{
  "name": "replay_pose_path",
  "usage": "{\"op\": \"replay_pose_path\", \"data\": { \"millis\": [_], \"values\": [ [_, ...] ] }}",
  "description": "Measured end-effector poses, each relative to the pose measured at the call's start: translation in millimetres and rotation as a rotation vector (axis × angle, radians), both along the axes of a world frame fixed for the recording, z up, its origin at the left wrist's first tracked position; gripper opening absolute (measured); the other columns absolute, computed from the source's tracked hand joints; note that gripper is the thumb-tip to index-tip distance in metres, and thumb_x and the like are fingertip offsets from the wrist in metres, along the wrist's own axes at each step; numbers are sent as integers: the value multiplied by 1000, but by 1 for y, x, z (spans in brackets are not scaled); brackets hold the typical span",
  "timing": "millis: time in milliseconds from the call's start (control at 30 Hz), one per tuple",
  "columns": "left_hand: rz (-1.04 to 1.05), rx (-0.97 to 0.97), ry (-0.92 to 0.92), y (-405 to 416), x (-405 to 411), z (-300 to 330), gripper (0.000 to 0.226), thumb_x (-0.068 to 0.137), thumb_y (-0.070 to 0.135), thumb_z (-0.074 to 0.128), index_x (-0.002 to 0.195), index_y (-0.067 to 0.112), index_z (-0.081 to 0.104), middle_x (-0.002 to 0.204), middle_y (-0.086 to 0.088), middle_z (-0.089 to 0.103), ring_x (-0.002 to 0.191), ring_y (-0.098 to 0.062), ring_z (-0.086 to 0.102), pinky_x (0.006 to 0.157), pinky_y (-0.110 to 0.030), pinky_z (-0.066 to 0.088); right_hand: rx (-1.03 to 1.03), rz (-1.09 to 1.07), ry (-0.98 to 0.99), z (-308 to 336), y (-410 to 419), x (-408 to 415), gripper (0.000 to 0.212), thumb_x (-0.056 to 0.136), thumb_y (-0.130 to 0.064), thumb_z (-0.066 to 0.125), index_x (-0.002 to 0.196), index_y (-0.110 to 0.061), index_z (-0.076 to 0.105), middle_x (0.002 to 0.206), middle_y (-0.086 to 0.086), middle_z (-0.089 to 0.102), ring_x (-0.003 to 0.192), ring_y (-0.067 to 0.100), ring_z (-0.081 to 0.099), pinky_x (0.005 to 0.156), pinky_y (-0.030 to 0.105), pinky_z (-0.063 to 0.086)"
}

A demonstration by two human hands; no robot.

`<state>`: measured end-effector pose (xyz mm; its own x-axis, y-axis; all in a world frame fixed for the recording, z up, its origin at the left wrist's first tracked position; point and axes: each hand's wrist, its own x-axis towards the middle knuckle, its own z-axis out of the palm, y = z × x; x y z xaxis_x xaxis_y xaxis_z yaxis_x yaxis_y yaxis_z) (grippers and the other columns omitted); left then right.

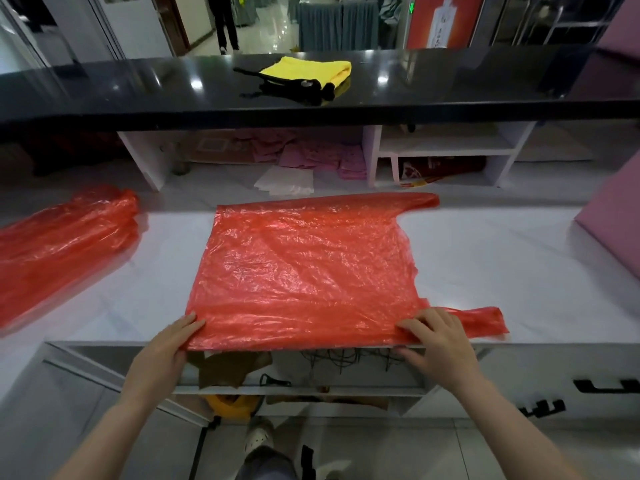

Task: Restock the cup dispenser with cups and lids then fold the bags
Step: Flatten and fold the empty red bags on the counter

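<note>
A translucent red plastic carrier bag lies spread flat on the white counter, its two handles pointing right, one at the far edge and one at the near edge. The left hand pinches the bag's near-left corner, fingers on top and thumb under the overhanging edge. The right hand grips the near edge where the near handle begins, fingers curled over the plastic and thumb below the counter lip. To the far left a crumpled heap of red plastic bags rests on the same counter, well apart from the flat bag. Beyond the bag, under a glossy black upper shelf, lie folded white bags and pink paper sheets. On the black shelf sits a folded yellow cloth beside a black strap-like item. Below the near edge, an open drawer holds brown paper and tangled wire.
</note>
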<state>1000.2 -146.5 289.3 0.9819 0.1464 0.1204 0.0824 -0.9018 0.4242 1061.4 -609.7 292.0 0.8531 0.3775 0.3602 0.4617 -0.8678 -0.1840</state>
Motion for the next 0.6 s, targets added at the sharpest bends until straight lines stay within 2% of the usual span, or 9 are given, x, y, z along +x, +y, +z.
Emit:
{"op": "replay_pose_path", "data": {
  "millis": [133, 200, 267, 333, 367, 433, 500, 567, 600],
  "values": [
    [158, -145, -27, 0, 7, 9, 41, 83, -5, 64, 115, 21, 67, 123, -8, 64, 109, -26, 57, 90, -44, 49, 50, 65, -7, 3, 3, -4, 36, 53, -17, 92, 85, -17, 76, 89, 0, 67, 82, 24, 65, 76, 41, 51],
    [200, -200, -43, -1, 10, 13, 39, 80, -7, 66, 109, 19, 69, 119, -8, 66, 103, -20, 57, 87, -40, 48, 71, 88, -17, 7, 3, -3, 26, 61, -11, 86, 84, -18, 76, 90, -2, 70, 84, 23, 67, 81, 43, 50],
    [213, -246, -47, -1, 12, 15, 34, 80, -8, 66, 102, 17, 71, 118, -7, 66, 104, -22, 57, 89, -42, 48, 97, 70, -66, 13, 1, 2, 13, 75, -13, 69, 85, -18, 74, 91, -4, 71, 85, 20, 67, 87, 43, 47],
    [196, -301, -68, -1, 14, 17, 34, 80, -12, 63, 93, 19, 71, 116, -5, 67, 106, -24, 58, 92, -44, 48, 78, 33, -76, 26, 3, 10, 19, 80, -18, 54, 86, -18, 72, 88, -5, 71, 84, 19, 67, 92, 44, 45],
    [193, -349, -80, 0, 15, 18, 35, 81, -13, 61, 90, 20, 71, 115, -3, 67, 107, -23, 58, 93, -44, 48, 48, 2, -78, 33, 5, 14, 16, 81, -16, 56, 85, -18, 71, 85, -4, 71, 82, 20, 67, 93, 45, 45],
    [224, -480, -94, 1, 21, 23, 36, 83, -13, 59, 84, 22, 70, 114, -1, 66, 108, -22, 57, 95, -44, 47, 0, -70, -61, 45, 10, 24, 8, 77, -11, 74, 81, -16, 71, 76, -1, 71, 74, 23, 68, 92, 50, 45],
    [282, -553, -111, 2, 29, 26, 25, 86, -5, 61, 86, 19, 70, 112, -4, 67, 105, -22, 57, 90, -42, 48, -59, -130, 1, 56, 13, 34, 9, 77, -14, 78, 80, -15, 70, 73, 1, 71, 73, 26, 68, 96, 53, 42],
    [339, -511, -153, 2, 37, 30, 11, 90, 9, 62, 98, 13, 69, 105, -8, 68, 95, -22, 58, 84, -38, 47, -111, -168, 53, 65, 14, 43, 8, 87, -26, 67, 87, -18, 69, 81, -1, 71, 82, 25, 67, 105, 51, 34],
    [353, -489, -177, 2, 41, 32, 14, 92, 14, 60, 103, 10, 68, 100, -7, 68, 90, -21, 58, 81, -36, 46, -131, -183, 78, 68, 14, 47, 13, 91, -30, 61, 92, -19, 68, 86, -3, 71, 87, 22, 66, 108, 49, 30]
  ]
}}
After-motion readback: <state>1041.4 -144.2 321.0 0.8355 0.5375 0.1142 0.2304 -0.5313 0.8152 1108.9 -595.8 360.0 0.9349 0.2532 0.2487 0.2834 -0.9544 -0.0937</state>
